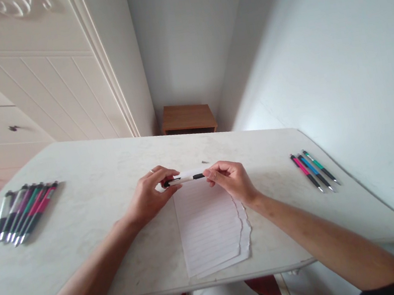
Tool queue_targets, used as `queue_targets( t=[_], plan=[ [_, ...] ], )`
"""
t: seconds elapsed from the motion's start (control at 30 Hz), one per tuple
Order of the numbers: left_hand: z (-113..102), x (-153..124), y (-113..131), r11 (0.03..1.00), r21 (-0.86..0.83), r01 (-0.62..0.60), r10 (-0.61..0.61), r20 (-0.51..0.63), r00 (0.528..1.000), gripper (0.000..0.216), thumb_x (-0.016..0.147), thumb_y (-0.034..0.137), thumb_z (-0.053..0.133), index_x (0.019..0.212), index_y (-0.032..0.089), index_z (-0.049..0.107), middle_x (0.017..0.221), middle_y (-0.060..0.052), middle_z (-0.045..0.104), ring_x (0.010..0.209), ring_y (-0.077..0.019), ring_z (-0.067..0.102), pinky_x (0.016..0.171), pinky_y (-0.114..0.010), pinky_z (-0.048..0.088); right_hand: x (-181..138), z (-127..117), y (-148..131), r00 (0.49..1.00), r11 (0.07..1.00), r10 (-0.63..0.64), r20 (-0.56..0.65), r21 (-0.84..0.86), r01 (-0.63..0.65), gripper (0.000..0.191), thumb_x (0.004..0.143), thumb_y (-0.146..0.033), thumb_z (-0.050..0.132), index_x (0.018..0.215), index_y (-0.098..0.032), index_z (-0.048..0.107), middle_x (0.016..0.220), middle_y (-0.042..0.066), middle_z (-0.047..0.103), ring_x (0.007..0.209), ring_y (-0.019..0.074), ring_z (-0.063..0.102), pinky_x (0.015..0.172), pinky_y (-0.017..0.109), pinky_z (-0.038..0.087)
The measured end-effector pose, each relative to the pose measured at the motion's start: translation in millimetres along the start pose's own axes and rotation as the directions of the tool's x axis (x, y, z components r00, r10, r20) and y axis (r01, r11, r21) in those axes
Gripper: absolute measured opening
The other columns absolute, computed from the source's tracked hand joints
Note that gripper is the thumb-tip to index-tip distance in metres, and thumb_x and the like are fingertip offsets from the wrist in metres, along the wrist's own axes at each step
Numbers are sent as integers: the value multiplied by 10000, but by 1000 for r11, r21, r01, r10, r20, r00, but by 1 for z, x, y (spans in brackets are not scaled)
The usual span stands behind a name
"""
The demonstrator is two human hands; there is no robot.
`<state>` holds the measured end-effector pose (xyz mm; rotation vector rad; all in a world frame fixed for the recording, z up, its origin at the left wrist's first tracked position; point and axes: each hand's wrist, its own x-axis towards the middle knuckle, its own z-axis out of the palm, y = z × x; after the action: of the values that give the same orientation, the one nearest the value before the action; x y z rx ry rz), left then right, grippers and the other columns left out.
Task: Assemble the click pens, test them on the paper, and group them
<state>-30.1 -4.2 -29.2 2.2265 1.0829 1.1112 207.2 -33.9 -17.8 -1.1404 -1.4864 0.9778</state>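
Note:
A white pen (186, 179) with a black grip and black clip lies level between my two hands, above the top of the lined paper. My left hand (154, 187) pinches its clip end between thumb and fingers. At the other end, my right hand (230, 177) has thumb and fingers closed on the black grip, hiding the tip. Beneath are sheets of lined paper (208, 226) with torn right edges. Just beyond the pen, a tiny dark metallic piece (204, 162) rests on the table.
Several pens (28, 211) in mixed colours lie side by side at the table's left. Toward the right edge are a pink pen (306, 172), a blue pen (315, 171) and a green pen (320, 167). A white cabinet (40, 93) and a wooden box-like stand (188, 116) are behind the white table (125, 260).

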Motion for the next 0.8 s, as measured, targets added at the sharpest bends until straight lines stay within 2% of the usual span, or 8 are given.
queue_targets(
  t=[0.1,0.23,0.33,0.47,0.57,0.63,0.8],
  plan=[
    [-1,1,1,1000,13,-11,10,70,997,170,826,328,703,930,197,734,853,-22,672,689,-126,608,678,-250,508,0,1,1,1000,999,-19,17,-33,20,386,823,-514,678,663,-164,654,600,16,631,567,129,584,563,252,456],
    [-2,1,1,1000,7,20,-20,58,998,200,814,364,712,919,198,750,841,-25,682,668,-127,603,637,-240,503,-1,0,3,998,991,-32,45,-127,37,472,871,-547,602,588,-169,586,537,-7,556,521,111,511,530,251,413],
    [-2,1,0,998,14,57,-57,45,997,217,816,375,702,925,195,755,875,-35,702,684,-135,615,649,-246,510,0,-1,5,997,988,0,75,-153,12,500,891,-577,552,609,-167,594,568,0,585,536,113,533,536,248,423],
    [-2,2,-1,995,41,89,-90,22,996,261,818,411,688,939,192,762,873,-37,718,645,-133,601,648,-262,506,3,-3,8,995,993,7,99,-119,5,482,907,-599,507,785,-163,672,736,44,679,677,149,639,619,257,482],
    [-3,2,-2,994,44,96,-97,18,995,288,823,431,674,951,190,767,878,-42,726,634,-134,594,641,-266,504,5,-6,9,995,994,-35,89,-95,43,418,825,-538,668,1037,-178,664,915,68,710,799,170,673,697,275,516],
    [-4,3,-1,993,48,104,-104,15,994,303,825,443,666,956,189,768,884,-47,731,634,-136,593,643,-270,504,7,-8,10,993,992,-90,79,-85,97,456,760,-458,760,1108,-187,644,980,74,709,822,172,675,720,283,530],
    [-5,3,-1,992,46,118,-119,16,993,334,822,470,657,956,186,771,897,-56,738,644,-143,603,644,-272,506,9,-10,10,973,964,-217,77,-138,225,185,806,-348,726,906,-193,712,876,47,717,744,149,653,696,277,526]
  ],
)
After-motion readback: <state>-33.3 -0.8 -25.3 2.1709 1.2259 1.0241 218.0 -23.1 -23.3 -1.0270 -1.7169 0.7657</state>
